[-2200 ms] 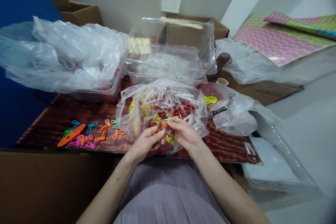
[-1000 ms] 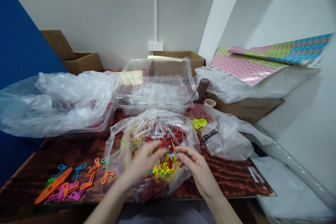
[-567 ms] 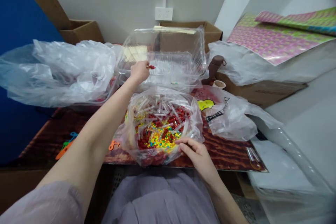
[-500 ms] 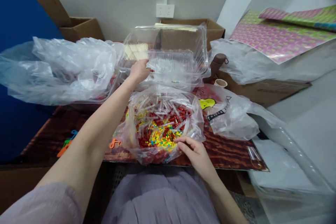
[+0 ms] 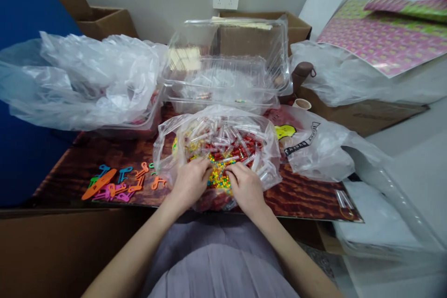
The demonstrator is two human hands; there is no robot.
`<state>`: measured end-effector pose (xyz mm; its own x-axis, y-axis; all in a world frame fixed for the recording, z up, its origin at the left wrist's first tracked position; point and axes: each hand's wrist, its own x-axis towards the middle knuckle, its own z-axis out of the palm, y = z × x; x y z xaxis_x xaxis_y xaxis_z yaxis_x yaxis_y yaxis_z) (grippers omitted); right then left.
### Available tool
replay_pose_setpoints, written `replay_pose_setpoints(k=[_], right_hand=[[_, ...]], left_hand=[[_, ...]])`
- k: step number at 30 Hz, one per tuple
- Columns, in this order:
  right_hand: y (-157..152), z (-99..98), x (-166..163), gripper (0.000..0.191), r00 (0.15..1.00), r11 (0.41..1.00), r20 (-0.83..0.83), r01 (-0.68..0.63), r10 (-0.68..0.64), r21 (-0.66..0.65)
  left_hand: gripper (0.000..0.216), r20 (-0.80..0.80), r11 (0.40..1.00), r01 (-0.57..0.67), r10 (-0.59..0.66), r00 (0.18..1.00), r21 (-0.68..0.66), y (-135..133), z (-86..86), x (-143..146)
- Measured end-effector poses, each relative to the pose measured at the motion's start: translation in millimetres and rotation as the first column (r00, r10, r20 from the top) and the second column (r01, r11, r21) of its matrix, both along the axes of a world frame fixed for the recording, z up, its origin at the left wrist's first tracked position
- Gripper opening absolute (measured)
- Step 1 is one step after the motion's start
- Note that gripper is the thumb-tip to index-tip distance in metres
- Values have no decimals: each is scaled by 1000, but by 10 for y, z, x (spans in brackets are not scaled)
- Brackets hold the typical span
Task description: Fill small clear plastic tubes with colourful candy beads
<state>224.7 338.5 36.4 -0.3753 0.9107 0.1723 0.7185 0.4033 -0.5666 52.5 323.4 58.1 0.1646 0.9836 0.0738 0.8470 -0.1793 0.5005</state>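
A clear plastic bag (image 5: 164,149) stands open on the table. In it lie clear tubes (image 5: 230,137), dark red pieces (image 5: 244,149) and a heap of small yellow, green, red and blue balls (image 5: 219,178). My left hand (image 5: 193,178) reaches into the bag at the heap's left side, fingers curled together. Across from it, my right hand (image 5: 245,187) dips in at the right with thumb and fingers pinched. Whatever the fingertips hold is hidden. Behind the bag, a clear plastic container (image 5: 226,101) with a raised lid holds small filled tubes (image 5: 203,96).
Colourful plastic clips (image 5: 122,186) and an orange strip-like piece (image 5: 99,185) lie left on the table. At right are a printed plastic bag (image 5: 314,153), a paper cup (image 5: 302,104), a brown bottle (image 5: 301,74) and a few tubes (image 5: 344,199). Bagged material (image 5: 101,84) fills the back left.
My left hand has come back from the rear container into the bag of balls, leaving a small coloured tube behind. My right hand has shifted slightly left and up, over the balls.
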Motion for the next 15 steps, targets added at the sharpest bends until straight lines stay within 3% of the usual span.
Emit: replay_pose_setpoints(k=[3, 6, 11, 15], right_hand=[[9, -6, -92, 17, 997, 1000, 76, -15, 14, 17], [31, -32, -201, 17, 986, 999, 165, 17, -22, 34], [101, -68, -272, 16, 957, 996, 287, 22, -45, 83], [128, -58, -264, 17, 957, 995, 290, -14, -15, 100]], left_hand=[[12, -179, 991, -101, 114, 977, 83, -100, -175, 102], [10, -298, 987, -103, 136, 945, 123, -100, -222, 170], [16, -294, 988, -99, 131, 947, 121, -99, -217, 166], [18, -355, 995, -28, 59, 933, 92, -133, -214, 157]])
